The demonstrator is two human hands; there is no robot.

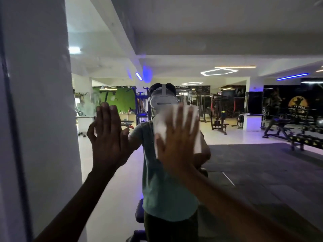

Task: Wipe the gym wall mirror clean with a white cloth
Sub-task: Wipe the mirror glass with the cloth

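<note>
The gym wall mirror (244, 41) fills almost the whole head view and reflects the gym behind me. My right hand (176, 142) lies flat against the glass at centre, fingers spread, pressing a white cloth (161, 126) under the palm; the cloth is motion-blurred and shows above and to both sides of the fingers. Left of it, my left hand (109, 137) rests flat on the mirror with its fingers together and nothing in it. My own reflection in a teal shirt and a white headset stands behind both hands.
The mirror's dark left edge (12, 119) runs down the far left of the view, beside a white pillar (43, 102). Reflected in the glass are weight benches (283, 130), cable machines (218, 110), a dark floor mat (262, 172) and ceiling lights.
</note>
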